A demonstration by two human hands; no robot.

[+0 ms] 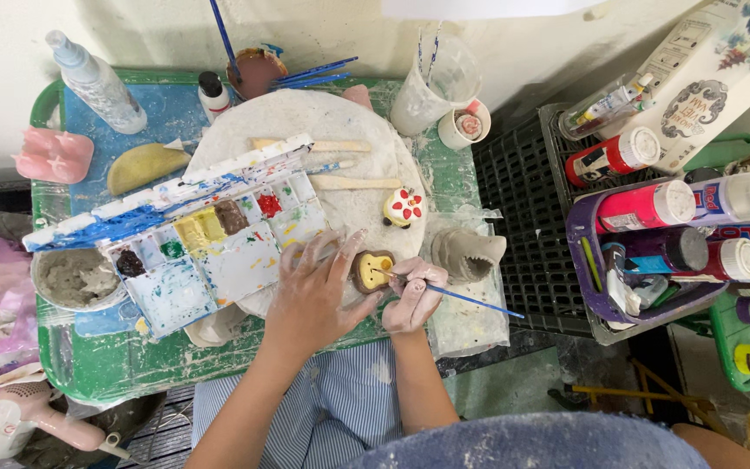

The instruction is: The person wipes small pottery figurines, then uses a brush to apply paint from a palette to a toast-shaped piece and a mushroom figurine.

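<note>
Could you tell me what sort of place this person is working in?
Probably a small craft or pottery-painting workspace: a paint-smeared palette box on a green table, a fine brush in the right hand on a small clay piece, and paint bottles in a crate.

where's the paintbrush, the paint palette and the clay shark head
paintbrush [470, 300], head view, middle of blue handle
paint palette [219, 239], head view, paint wells
clay shark head [470, 252], head view, top of snout
</note>
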